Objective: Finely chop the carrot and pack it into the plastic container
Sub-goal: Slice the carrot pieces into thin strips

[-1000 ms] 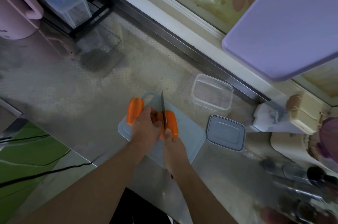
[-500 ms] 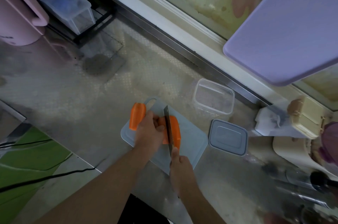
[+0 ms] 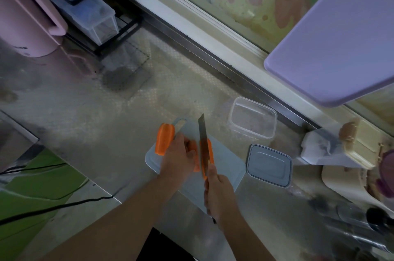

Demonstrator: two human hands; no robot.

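A: hand state?

B: right hand (image 3: pixel 219 194) was wrapped round the knife (image 3: pixel 204 145) handle, near edge of the cutting board (image 3: pixel 228 173). Blade ran away from the person, tip toward the window side. Left hand (image 3: pixel 178 159) was curled over the carrot piece (image 3: pixel 195 155), fingers pinning it to the board

A: where was the carrot relative to the blade?

B: directly under it. Blade sat lengthwise along the piece, orange strip showing on each side of the steel. Long axis of the piece ran near-to-far, roughly parallel to the blade, so this looked like a lengthwise split, not a crosscut. Left fingertips were just beside the blade's left face, that's the risk

A: which hand was nearer?

B: left was on it, right was behind it at the near end. Second carrot chunk (image 3: pixel 164 142) lay at the board's far-left corner, same near-to-far axis, touching nothing but the board, just left of the left hand

A: container?

B: plastic container (image 3: pixel 252 121) sat open on the counter (image 3: pixel 85 111) beyond the board's right corner, nothing orange visible inside. Lid (image 3: pixel 269 165) lay flat just right of the board. My read: early on, pieces were far from a fine chop, no packing yet
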